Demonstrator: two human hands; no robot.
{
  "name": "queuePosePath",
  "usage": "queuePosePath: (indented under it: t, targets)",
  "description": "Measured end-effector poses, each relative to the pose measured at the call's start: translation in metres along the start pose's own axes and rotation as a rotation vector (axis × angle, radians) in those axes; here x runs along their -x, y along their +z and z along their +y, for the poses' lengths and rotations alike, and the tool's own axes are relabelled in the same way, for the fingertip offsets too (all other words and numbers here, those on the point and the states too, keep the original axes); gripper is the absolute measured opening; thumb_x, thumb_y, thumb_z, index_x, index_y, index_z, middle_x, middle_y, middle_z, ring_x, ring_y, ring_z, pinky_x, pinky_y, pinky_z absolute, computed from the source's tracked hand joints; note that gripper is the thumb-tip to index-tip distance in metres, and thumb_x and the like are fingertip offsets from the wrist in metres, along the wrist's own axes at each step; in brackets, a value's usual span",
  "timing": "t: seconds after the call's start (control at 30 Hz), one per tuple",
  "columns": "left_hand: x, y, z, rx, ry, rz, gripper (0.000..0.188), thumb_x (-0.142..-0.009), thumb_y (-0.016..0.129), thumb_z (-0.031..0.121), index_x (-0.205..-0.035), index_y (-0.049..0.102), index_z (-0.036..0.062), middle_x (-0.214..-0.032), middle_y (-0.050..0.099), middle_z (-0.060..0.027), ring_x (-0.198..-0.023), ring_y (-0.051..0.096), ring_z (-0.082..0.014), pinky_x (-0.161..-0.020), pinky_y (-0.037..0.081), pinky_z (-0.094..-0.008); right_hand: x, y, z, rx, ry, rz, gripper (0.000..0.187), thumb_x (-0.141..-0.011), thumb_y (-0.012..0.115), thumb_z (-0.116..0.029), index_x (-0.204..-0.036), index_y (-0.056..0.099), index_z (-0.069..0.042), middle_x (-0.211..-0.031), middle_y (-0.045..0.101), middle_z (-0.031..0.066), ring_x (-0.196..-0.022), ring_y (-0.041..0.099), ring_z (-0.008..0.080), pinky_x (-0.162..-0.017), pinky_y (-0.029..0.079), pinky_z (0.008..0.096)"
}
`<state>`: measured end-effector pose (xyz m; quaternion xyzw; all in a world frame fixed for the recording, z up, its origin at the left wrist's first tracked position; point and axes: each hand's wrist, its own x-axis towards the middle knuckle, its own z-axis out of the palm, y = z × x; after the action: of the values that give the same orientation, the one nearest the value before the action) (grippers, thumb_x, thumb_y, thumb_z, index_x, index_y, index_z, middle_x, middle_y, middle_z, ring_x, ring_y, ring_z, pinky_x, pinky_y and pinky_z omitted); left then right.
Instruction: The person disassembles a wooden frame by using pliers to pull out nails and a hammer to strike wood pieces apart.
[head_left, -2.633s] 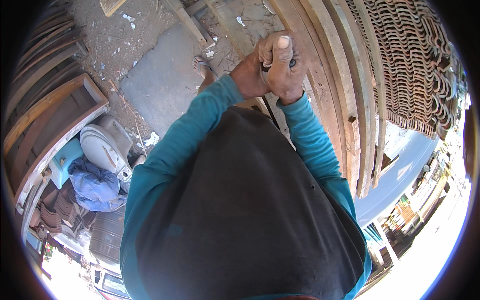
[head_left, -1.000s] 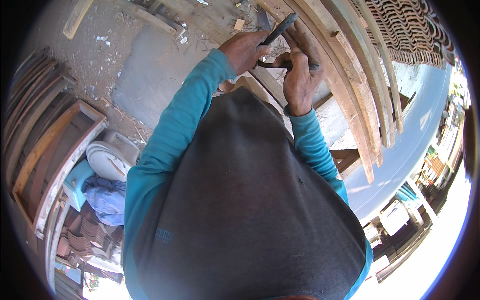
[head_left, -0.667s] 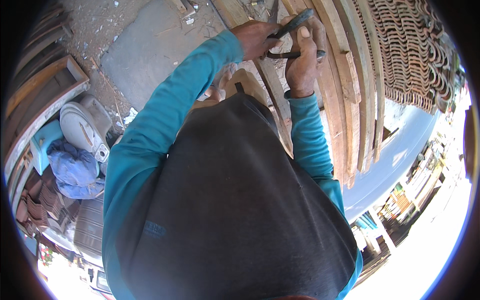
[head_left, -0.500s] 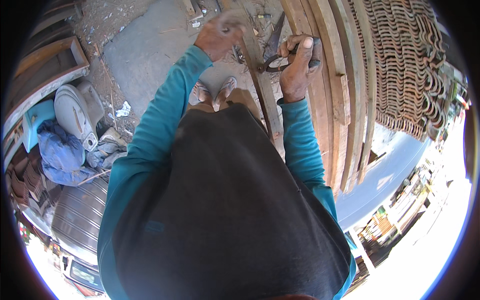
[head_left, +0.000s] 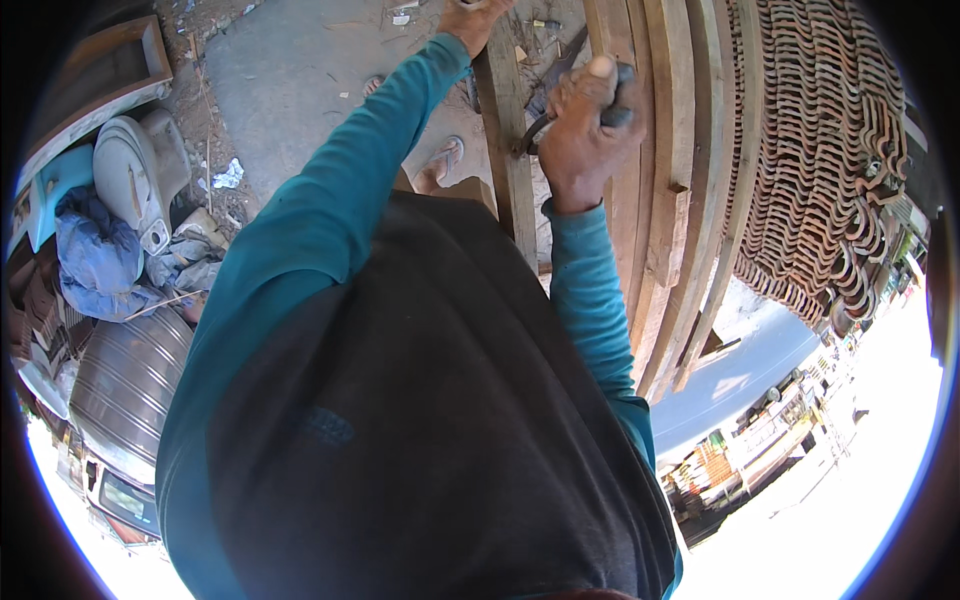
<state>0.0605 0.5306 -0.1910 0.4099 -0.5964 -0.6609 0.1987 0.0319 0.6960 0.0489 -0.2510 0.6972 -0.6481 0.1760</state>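
Note:
My right hand is closed around the dark handles of a pair of pincers. The head of the pincers is at the right edge of a narrow wooden beam running away from me. Whether the jaws grip anything there is too small to see. My left hand reaches to the upper edge of the picture, by the far part of the same beam. Its fingers are mostly cut off, so what it holds, if anything, is hidden.
Several long planks lie to my right, with stacked clay roof tiles beyond. At left are a wooden frame, a grey toilet bowl, a blue tarp and a ribbed metal tank. My sandalled foot stands on the concrete floor.
My left hand has moved forward to the picture's upper edge. My right hand has turned with the pincers, still beside the beam. My feet have moved apart, and my body leans further forward.

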Motion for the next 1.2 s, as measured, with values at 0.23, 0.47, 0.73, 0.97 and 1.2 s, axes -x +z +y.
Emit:
queuePosePath:
  t: [0.23,0.47,0.73,0.97,1.2]
  targets:
    - [-0.001,0.002,-0.033,-0.392,0.152,0.091,0.061,-0.099,0.056,0.052,-0.141,0.058,0.0079,-0.146,0.055,-0.0133,-0.139,0.045,-0.0285,-0.122,0.028,-0.0415,-0.030,0.034,0.014,0.418,-0.109,-0.179,0.034,-0.104,0.056,-0.031,-0.087,0.060,-0.002,-0.068,0.062,0.0023,-0.060,0.055,0.0096,-0.052,0.044,0.0275]
    - [-0.014,0.015,-0.046,-0.243,0.369,0.045,0.051,-0.107,0.045,0.044,-0.143,0.056,0.0112,-0.143,0.058,-0.0130,-0.139,0.045,-0.0326,-0.120,0.029,-0.0491,-0.046,0.062,0.023,0.626,-0.179,-0.317,0.032,-0.103,0.054,-0.028,-0.095,0.063,0.002,-0.082,0.067,0.0184,-0.073,0.064,0.0292,-0.067,0.049,0.0406]
    - [-0.033,0.014,-0.072,-0.717,0.489,0.058,0.067,-0.104,0.041,0.058,-0.150,0.048,0.0102,-0.148,0.053,-0.0157,-0.141,0.044,-0.0332,-0.120,0.029,-0.0506,-0.073,0.069,0.065,0.890,-0.397,-0.384,0.039,-0.101,0.054,-0.032,-0.096,0.067,0.004,-0.092,0.068,0.0302,-0.086,0.066,0.0455,-0.074,0.052,0.0510]
    - [-0.004,0.010,-0.006,-0.077,-0.101,-0.091,0.084,-0.098,0.033,0.073,-0.151,0.047,0.0093,-0.154,0.046,-0.0175,-0.144,0.040,-0.0307,-0.122,0.026,-0.0386,-0.013,-0.009,-0.041,0.232,0.299,-0.147,0.038,-0.105,0.049,-0.032,-0.091,0.064,0.000,-0.079,0.070,0.0120,-0.068,0.063,0.0224,-0.065,0.051,0.0373]
    - [0.000,0.007,-0.002,-0.141,0.044,-0.016,0.083,-0.098,0.034,0.073,-0.150,0.049,0.0094,-0.154,0.047,-0.0163,-0.146,0.039,-0.0301,-0.122,0.026,-0.0386,0.047,-0.028,-0.030,-0.115,0.068,0.001,0.053,-0.107,0.050,-0.037,-0.140,0.045,0.003,-0.109,0.068,0.0181,-0.107,0.064,0.0233,-0.098,0.051,0.0394]
